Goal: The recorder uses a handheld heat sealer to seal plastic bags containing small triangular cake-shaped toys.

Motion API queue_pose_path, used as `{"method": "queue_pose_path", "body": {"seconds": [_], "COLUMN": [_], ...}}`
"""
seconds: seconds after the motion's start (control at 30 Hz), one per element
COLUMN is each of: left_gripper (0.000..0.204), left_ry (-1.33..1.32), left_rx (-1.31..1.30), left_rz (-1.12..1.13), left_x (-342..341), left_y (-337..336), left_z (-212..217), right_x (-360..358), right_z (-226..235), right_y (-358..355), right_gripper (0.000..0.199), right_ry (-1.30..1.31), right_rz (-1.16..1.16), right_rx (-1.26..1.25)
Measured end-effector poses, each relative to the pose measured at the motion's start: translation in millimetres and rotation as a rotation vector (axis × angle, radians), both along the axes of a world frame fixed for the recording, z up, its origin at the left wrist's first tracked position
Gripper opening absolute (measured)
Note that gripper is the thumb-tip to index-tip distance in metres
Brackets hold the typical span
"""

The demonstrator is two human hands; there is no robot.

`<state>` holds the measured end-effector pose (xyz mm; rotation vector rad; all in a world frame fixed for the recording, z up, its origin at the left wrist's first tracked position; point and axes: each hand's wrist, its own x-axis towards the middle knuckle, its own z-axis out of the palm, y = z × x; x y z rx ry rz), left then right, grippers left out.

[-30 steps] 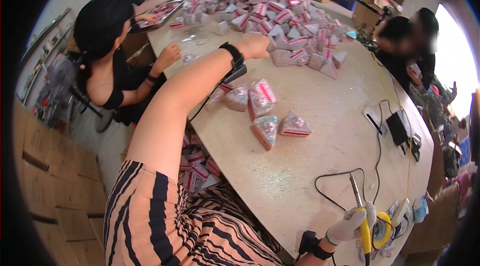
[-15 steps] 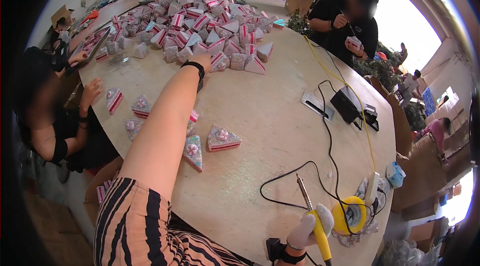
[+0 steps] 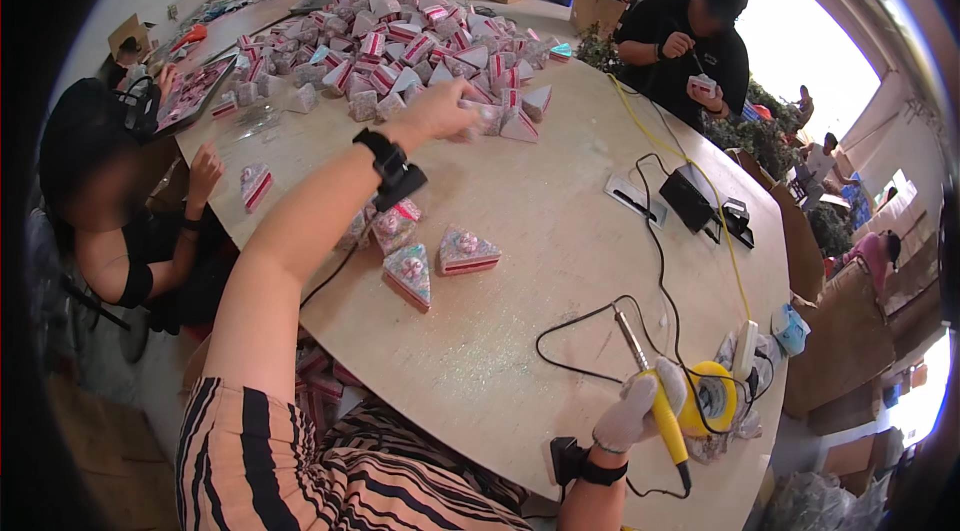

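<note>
Left hand (image 3: 438, 113): out over the desk (image 3: 550, 241), fingers at a blurry cake-slice ornament (image 3: 484, 121) by the front of the pile (image 3: 400, 43), can't tell if that grip's clamped
Right hand (image 3: 630, 409): gloved grip wrapped round a yellow-handled soldering iron (image 3: 669, 423), right beside the yellow tape roll (image 3: 712, 397)
Loose slices (image 3: 407, 275): a few, this side of the pile

Daylight overexposes the broad white opening (image 3: 820, 41); the beige wooden tabletop (image 3: 480, 351) glints; dark, curved fisheye edges seem soft.

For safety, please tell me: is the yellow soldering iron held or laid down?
The soldering iron is held: the gloved right grip is closed around its yellow handle. Whether it is hot, I cannot tell.
</note>
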<state>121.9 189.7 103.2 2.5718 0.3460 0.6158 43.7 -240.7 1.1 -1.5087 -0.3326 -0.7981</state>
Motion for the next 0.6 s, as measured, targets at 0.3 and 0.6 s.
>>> {"method": "queue_pose_path", "body": {"seconds": [0.3,0.6], "left_gripper": [0.041,0.040], "left_ry": [0.116,-0.017], "left_rx": [-0.698,-0.470], "left_rz": [-0.504,-0.367], "left_x": [-111,-128], "left_y": [-180,-201], "left_z": [-68,-115], "right_x": [5,-11], "right_z": [25,15], "right_y": [6,15], "right_gripper": [0.021,0.016], "right_ry": [0.090,0.119], "right_rz": [0.050,0.282], "right_rx": [0.359,0.242]}}
